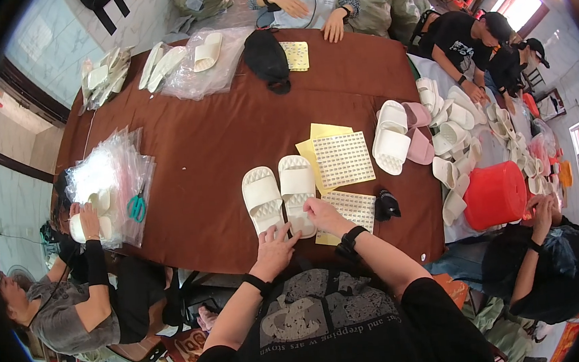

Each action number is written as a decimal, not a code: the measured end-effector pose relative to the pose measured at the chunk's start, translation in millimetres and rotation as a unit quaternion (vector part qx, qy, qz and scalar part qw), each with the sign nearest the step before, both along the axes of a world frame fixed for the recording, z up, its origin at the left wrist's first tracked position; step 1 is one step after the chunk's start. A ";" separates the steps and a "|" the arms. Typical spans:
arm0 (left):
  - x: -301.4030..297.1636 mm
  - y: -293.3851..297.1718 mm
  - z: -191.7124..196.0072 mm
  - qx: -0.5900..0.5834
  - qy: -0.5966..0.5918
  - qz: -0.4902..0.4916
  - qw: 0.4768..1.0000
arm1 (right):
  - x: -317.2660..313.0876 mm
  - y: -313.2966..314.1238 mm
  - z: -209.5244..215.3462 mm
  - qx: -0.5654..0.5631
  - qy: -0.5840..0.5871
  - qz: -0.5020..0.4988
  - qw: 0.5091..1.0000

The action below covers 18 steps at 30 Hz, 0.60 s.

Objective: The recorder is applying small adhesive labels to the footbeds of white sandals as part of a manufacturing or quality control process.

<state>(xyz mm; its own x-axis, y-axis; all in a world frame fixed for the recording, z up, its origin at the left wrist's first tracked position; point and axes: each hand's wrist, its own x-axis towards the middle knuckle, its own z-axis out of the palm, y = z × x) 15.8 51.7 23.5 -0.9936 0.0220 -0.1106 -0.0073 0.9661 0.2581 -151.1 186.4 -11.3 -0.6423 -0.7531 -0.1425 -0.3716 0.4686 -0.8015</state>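
One black shirt (342, 330), left hand (276, 252) spread against two slippers (262, 191), right hand (328, 217) curled, hold unclear

right of the pair of white slippers (262, 195), a white sheet (344, 159) carries rows of small dark printed marks, too fine to make out; a second sheet (354, 207), also right of the slippers and nearer the wearer, bears similar rows. on the near side of the slippers, the wearer's black shirt (382, 323) shows a line of pale lettering, upside down. far right beyond the slippers, a co-worker's black shirt (453, 32) has white block lettering.
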 end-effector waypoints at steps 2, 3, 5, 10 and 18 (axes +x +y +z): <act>0.5 0.3 -0.3 0.002 0.000 0.000 1.000 | 1.7 -1.8 1.3 0.021 0.063 0.038 0.997; 0.6 0.8 0.1 0.001 0.001 0.000 1.000 | 1.4 -2.3 -1.0 0.021 0.063 0.038 0.997; 1.2 1.3 0.1 0.001 0.003 0.001 1.000 | 1.0 -4.4 -3.2 0.016 0.132 0.065 0.989; 1.5 1.4 -3.9 0.000 0.018 0.003 1.000 | 4.0 -3.9 -2.5 0.023 0.155 0.076 0.985; 1.2 -1.2 -1.8 -0.007 0.021 -0.001 1.000 | 7.7 -4.6 3.3 0.021 0.142 0.026 0.989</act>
